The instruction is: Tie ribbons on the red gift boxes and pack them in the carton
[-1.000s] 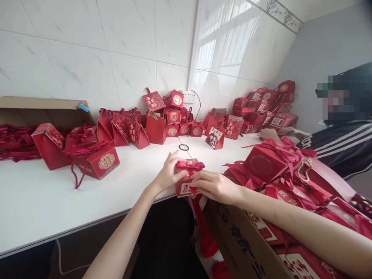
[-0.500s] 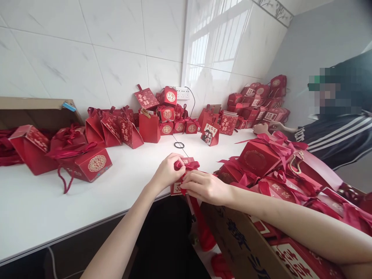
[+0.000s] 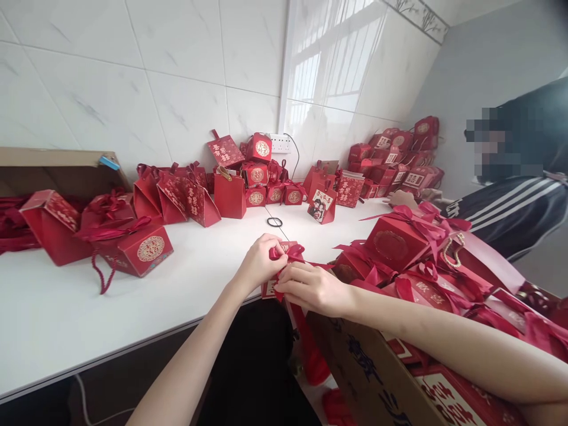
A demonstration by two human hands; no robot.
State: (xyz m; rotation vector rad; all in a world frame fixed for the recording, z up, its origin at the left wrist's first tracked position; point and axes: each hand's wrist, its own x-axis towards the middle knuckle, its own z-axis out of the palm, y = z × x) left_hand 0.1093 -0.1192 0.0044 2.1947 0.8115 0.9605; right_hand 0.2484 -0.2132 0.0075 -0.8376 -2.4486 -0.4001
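Observation:
A small red gift box (image 3: 270, 288) with a red ribbon bow (image 3: 290, 252) stands at the near edge of the white table (image 3: 89, 307). My left hand (image 3: 258, 261) is closed, its fingers pinching the bow from the left. From the right, my right hand (image 3: 310, 288) pinches the ribbon on the box's front with closed fingers. Both hands hide most of the box.
A cardboard carton (image 3: 377, 378) heaped with red ribboned boxes sits at my right. More red boxes (image 3: 133, 248) and bags line the tiled wall. A black hair tie (image 3: 274, 222) lies behind the box. Another person in a striped sleeve (image 3: 510, 213) works at the right.
My left fingers went from lying spread over the box to curling tightly on the bow. My right hand edged left onto the ribbon. The view shifted slightly.

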